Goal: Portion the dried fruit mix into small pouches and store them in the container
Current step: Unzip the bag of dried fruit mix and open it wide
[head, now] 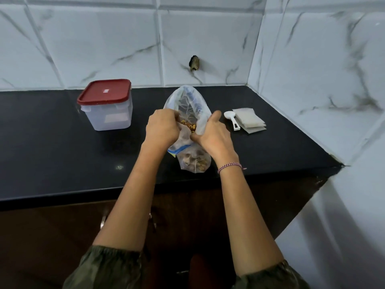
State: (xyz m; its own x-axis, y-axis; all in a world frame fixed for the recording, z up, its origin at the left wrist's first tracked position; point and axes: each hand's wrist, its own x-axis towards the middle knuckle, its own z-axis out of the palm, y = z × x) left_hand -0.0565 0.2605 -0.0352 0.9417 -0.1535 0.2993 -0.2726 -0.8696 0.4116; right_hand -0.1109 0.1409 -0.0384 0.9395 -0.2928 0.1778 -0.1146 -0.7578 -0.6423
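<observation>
A clear zip bag of dried fruit mix stands in the middle of the black counter, its mouth pulled wide. Brown and yellow pieces show inside. My left hand grips the left edge of the bag's mouth. My right hand grips the right edge, thumb up along the plastic. A clear square container with a red lid closed on it stands at the back left. Small empty pouches lie stacked to the right, with a white scoop beside them.
White marble-look tiles form the back wall and the right side wall, boxing in the counter's right corner. A dark fitting sticks out of the back wall. Dark cabinet doors lie below the counter's front edge.
</observation>
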